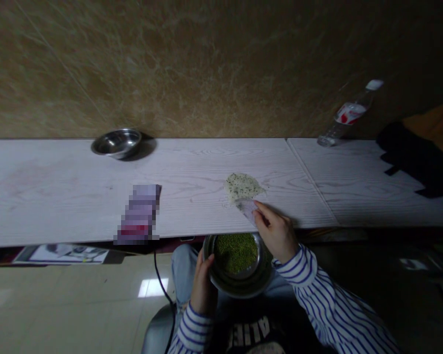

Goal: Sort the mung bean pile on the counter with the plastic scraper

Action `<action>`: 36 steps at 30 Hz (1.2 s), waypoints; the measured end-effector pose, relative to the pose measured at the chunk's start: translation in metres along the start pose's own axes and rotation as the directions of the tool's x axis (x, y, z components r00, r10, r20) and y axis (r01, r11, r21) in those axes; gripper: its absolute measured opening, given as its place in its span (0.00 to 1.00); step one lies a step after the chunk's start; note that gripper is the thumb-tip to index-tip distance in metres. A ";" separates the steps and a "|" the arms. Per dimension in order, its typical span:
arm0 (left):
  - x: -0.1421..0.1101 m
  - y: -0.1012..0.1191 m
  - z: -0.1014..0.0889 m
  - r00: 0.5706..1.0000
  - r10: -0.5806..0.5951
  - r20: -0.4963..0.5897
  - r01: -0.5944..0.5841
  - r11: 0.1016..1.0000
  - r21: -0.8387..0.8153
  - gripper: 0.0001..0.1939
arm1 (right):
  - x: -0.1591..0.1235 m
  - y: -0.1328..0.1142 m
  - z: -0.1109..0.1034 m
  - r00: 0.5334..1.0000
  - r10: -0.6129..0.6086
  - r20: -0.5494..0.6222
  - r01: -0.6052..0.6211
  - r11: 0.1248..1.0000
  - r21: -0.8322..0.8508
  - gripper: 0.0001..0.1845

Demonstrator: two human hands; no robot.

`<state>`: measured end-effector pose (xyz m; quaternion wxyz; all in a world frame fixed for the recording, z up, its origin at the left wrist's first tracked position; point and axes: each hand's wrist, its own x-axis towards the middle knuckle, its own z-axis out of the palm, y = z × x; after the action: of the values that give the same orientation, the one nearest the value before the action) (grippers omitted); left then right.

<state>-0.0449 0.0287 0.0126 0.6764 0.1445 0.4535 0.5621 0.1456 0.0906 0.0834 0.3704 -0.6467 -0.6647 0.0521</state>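
Note:
My left hand (203, 287) grips the rim of a steel bowl (225, 282) full of green beans (236, 251), held in my lap just below the table's front edge. My right hand (276, 228) pinches a small card or slip of paper (248, 207) on the white wooden table (192, 167). The card touches the near side of a small heap of pale grains mixed with green bits (242, 187).
An empty steel bowl (117, 142) stands at the back left by the wall. A blurred rectangular item (140, 212) lies near the front edge. A plastic water bottle (349, 114) leans at the back right, beside dark and orange cloth (424, 147).

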 end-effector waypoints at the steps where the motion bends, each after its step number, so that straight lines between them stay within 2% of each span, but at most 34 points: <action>1: 0.000 -0.001 -0.001 1.000 -0.011 -0.001 0.011 1.000 0.002 0.23 | 0.003 0.003 -0.001 1.000 -0.002 0.003 0.002 1.000 0.001 0.18; 8: -0.001 -0.002 -0.002 0.999 -0.035 -0.036 0.035 0.999 0.007 0.23 | 0.020 0.024 -0.013 0.998 -0.005 -0.055 0.005 1.000 0.006 0.17; 11: 0.000 -0.003 -0.003 0.999 -0.033 -0.038 0.033 0.999 0.010 0.23 | 0.025 0.030 -0.016 0.999 -0.006 -0.041 0.006 1.000 -0.009 0.17; 21: 0.002 -0.004 -0.002 1.000 0.000 -0.005 0.000 0.999 0.050 0.20 | 0.023 0.026 -0.016 0.996 -0.069 0.051 0.069 0.998 0.015 0.16; 30: 0.003 -0.007 -0.001 1.000 -0.007 0.012 0.006 0.998 0.067 0.20 | 0.015 0.030 -0.028 0.999 -0.038 0.033 0.036 0.998 0.054 0.15; 36: 0.003 -0.007 0.000 1.000 -0.019 0.015 0.018 0.999 0.045 0.20 | 0.012 0.029 -0.025 0.999 -0.031 0.037 0.029 0.998 0.063 0.15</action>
<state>-0.0408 0.0290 0.0065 0.6815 0.1599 0.4623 0.5443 0.1847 0.0957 0.0909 0.3784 -0.6238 -0.6792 0.0794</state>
